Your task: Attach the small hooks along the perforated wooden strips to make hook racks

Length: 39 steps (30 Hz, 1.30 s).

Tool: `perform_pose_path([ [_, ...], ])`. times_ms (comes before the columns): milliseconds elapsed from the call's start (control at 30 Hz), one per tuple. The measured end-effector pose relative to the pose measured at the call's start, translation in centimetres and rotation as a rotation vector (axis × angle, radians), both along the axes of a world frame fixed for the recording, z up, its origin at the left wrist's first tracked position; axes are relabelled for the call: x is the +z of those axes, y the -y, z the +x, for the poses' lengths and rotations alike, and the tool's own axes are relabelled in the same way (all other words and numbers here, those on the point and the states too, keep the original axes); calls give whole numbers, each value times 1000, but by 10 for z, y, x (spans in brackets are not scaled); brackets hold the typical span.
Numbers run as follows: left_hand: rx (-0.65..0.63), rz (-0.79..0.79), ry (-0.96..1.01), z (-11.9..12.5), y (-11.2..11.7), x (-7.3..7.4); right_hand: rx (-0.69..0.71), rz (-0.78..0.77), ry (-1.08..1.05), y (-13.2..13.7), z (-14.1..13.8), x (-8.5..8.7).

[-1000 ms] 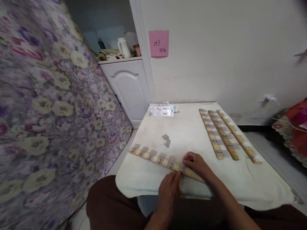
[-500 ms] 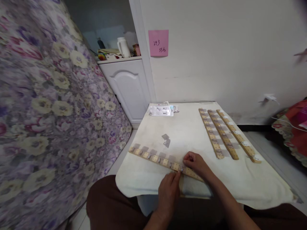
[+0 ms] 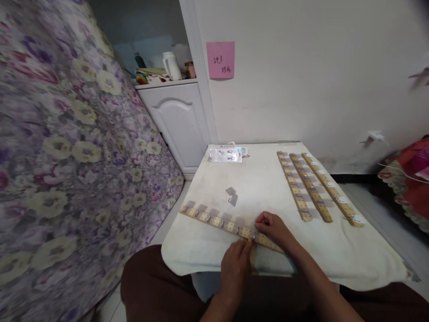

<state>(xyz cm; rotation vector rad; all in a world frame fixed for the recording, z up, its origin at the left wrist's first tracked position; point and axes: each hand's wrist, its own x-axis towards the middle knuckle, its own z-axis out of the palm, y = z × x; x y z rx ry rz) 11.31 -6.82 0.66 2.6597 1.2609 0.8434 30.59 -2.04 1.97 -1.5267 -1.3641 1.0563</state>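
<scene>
A long wooden strip (image 3: pixel 214 221) with small metal hooks along it lies slantwise across the near edge of a white cloth-covered table (image 3: pixel 261 188). My left hand (image 3: pixel 235 268) pinches the strip from below, fingers closed against its near edge. My right hand (image 3: pixel 275 229) is curled shut over the strip's right part, fingertips at a metal hook. The strip's right end is hidden under that hand.
Three more wooden strips (image 3: pixel 311 187) lie side by side at the table's right. A clear packet (image 3: pixel 225 154) sits at the far edge, small grey pieces (image 3: pixel 232 196) mid-table. A floral mattress (image 3: pixel 67 147) leans at left; a white cabinet (image 3: pixel 177 120) and pink note (image 3: pixel 220 60) are behind.
</scene>
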Motion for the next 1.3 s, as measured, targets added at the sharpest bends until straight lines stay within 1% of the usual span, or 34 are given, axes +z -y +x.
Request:
perform_pose_path([
  [133, 6, -27, -32, 1, 0, 1, -2, 21, 60, 1, 0, -3],
  [267, 17, -1, -40, 1, 0, 0, 14, 23, 81, 2, 0, -4],
  [467, 14, 22, -36, 1, 0, 1, 28, -11, 88, 4, 0, -2],
  [633, 6, 39, -23, 0, -1, -2, 23, -11, 113, 2, 0, -5],
  [833, -2, 18, -46, -1, -2, -1, 27, -19, 58, -1, 0, -8],
  [1100, -14, -44, -25, -3, -3, -1, 31, -10, 21, -2, 0, -8],
  [1233, -22, -52, 0, -5, -3, -2, 63, -14, -40, -1, 2, -2],
  [1300, -30, -55, 10, -6, -3, -1, 44, 9, -32, 2, 8, 4],
])
